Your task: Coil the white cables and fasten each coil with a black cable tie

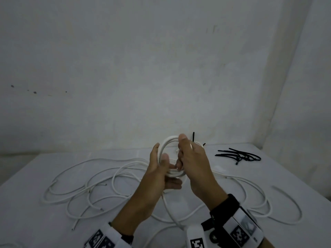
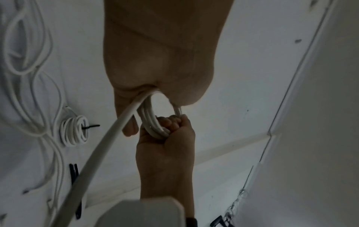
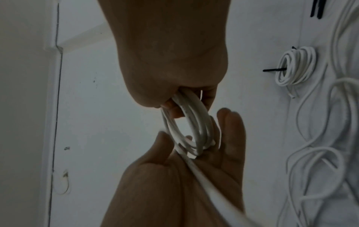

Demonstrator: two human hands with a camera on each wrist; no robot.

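Note:
I hold a small coil of white cable (image 1: 169, 143) upright above the table between both hands. My left hand (image 1: 165, 163) cradles its lower left side, thumb pressed over the loops and fingers underneath. My right hand (image 1: 180, 154) grips the right side, fingers curled through the ring; the right wrist view shows the loops (image 3: 192, 116) running through that fist. The cable's free tail (image 1: 168, 210) trails down to the table. Behind my right hand lies a finished coil (image 3: 295, 66) with a black cable tie (image 3: 272, 70) sticking out.
Loose black cable ties (image 1: 238, 155) lie in a bunch at the back right of the white table (image 1: 26, 203). Uncoiled white cables (image 1: 86, 187) sprawl to the left, and more cables (image 1: 268, 203) to the right. A wall stands right behind the table.

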